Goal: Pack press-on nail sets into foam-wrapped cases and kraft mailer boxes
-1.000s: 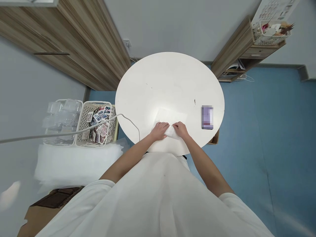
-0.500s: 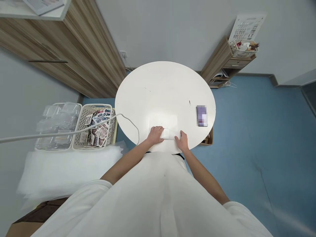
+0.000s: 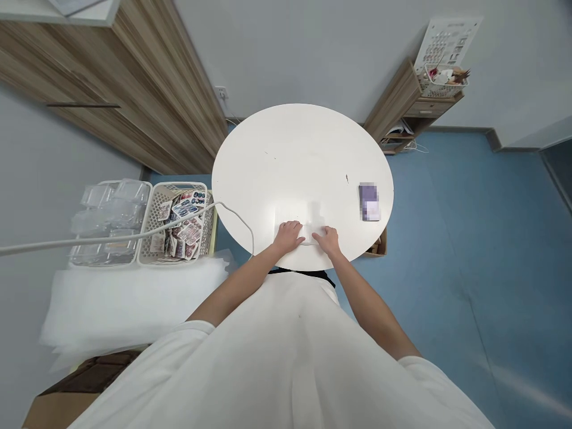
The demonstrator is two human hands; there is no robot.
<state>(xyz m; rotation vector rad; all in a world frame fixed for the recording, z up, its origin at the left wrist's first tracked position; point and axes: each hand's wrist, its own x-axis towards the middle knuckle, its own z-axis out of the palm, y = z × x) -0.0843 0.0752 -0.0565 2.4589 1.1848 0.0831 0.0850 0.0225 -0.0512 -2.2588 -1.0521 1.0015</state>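
Note:
On the white oval table (image 3: pixel 299 143), close to its front edge, lies a small white bundle (image 3: pixel 308 234) in what looks like a thin translucent sheet; what is inside cannot be made out. My left hand (image 3: pixel 288 236) grips its left end, with the fingers over the top and the thumb at the near side. At the right end my right hand (image 3: pixel 328 241) has its thumb and fingers closed on the sheet. The pale sheet hardly stands out against the tabletop.
A purple packet (image 3: pixel 369 201) lies at the table's right. To the left stand a basket of printed cards (image 3: pixel 206 196), a basket of clear plastic boxes (image 3: pixel 120 214) and a stack of translucent white sheets (image 3: pixel 134 298). A white cable (image 3: pixel 179 226) crosses to the table's left edge.
My right hand has moved left, closer to my left hand, along with the sheet's right end. My left hand now covers more of the bundle. The view has shifted slightly.

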